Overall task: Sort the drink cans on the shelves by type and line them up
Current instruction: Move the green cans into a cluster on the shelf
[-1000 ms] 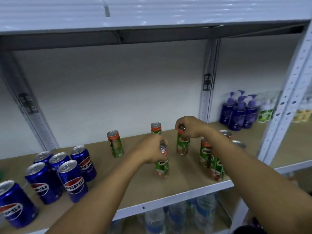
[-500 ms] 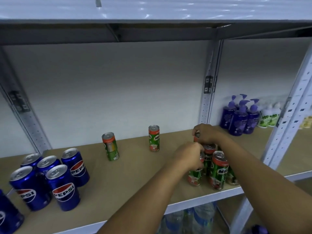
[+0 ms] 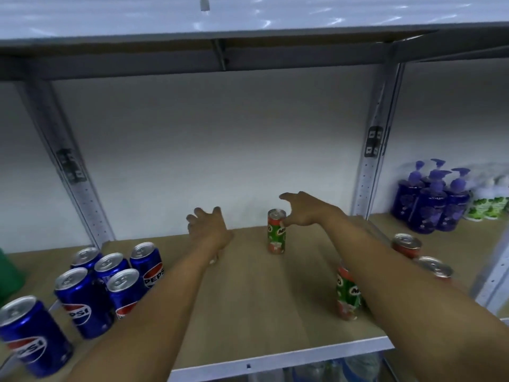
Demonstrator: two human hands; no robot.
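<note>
A metal rack against a pale wall fills the view, and its wooden shelf (image 3: 248, 312) carries the drinks. Half a second ago both hands were down at the right front of this shelf, setting two green cans into the group there; now both arms reach toward the back.

The blue cola cans (image 3: 104, 282) stand bunched at the left front, untouched by the last moves. At the right front the green cans (image 3: 347, 293) now form a cluster, partly hidden behind the right forearm, with two more lids showing past it. On the next bay, purple pump bottles (image 3: 429, 205) stand well apart from the work.

One lone green can (image 3: 276, 231) stands upright at mid-shelf near the back wall. The right hand (image 3: 305, 210) arrives at it with fingers spread, the thumb touching its side just below the rim; nothing is gripped yet. The left hand (image 3: 209, 227) is likewise released, fingers splayed, over the spot where another green can stood a moment earlier; that can is now hidden behind it.

The two delivered cans look placed, so these two strays appear to be the last green ones to gather.
</note>
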